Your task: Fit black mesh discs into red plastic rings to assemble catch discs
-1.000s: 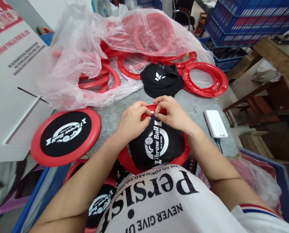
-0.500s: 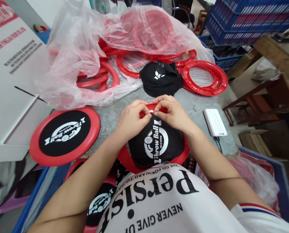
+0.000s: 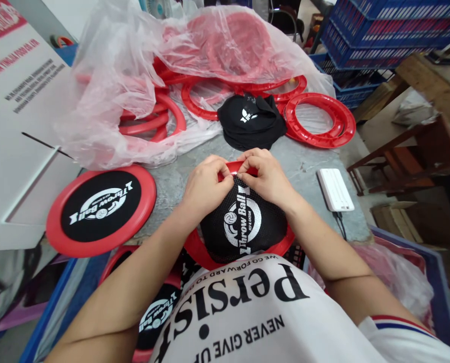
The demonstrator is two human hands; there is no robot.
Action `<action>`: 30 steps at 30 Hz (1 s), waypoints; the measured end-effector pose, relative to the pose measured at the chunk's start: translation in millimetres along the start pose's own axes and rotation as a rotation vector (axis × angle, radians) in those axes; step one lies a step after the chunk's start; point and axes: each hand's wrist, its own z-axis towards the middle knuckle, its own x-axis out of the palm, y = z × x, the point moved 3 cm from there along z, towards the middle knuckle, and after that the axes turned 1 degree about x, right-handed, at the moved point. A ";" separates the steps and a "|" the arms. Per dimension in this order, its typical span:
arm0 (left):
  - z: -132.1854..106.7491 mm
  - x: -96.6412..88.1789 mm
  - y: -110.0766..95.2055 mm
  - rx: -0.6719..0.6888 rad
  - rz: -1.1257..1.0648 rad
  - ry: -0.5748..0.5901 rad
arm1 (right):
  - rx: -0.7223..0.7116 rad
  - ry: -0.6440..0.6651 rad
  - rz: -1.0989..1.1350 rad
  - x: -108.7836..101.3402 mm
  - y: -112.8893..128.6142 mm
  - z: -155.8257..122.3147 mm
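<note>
A black mesh disc (image 3: 228, 222) with white "Throw Ball" print lies within a red plastic ring (image 3: 206, 254), tipped against my shirt. At the ring's far edge, my left hand (image 3: 210, 181) pinches the mesh edge between thumb and fingers. Right beside it my right hand (image 3: 265, 174) pinches the same edge, the fingertips of both hands nearly meeting. The mesh reaches the ring's rim there; whether it is hooked on is hidden by the fingers. To the left on the table rests a red disc with a black printed centre (image 3: 102, 204).
Beyond my hands sits a pile of black fabric discs (image 3: 251, 126). Red rings (image 3: 319, 121) lie around it, others under a clear plastic bag (image 3: 107, 101). A white power bank (image 3: 334, 189) with a cable is at right. A white carton (image 3: 13, 151) stands left; blue crates (image 3: 391, 30) are stacked behind.
Both hands stay at the ring's far edge, their fingertips shifting only slightly on the mesh edge. Nothing else has visibly moved.
</note>
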 end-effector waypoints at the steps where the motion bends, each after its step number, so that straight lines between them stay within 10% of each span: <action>1: 0.4 1.0 0.1 -0.004 0.009 0.001 | 0.007 -0.001 -0.001 0.2 0.1 -0.1; 20: -16.5 -4.5 15.7 -0.044 0.034 0.114 | 0.060 -0.075 0.000 -14.6 -33.9 -11.9; 30: -15.8 -1.5 10.0 -0.071 0.014 0.081 | -0.029 0.144 -0.015 -23.4 -8.9 5.3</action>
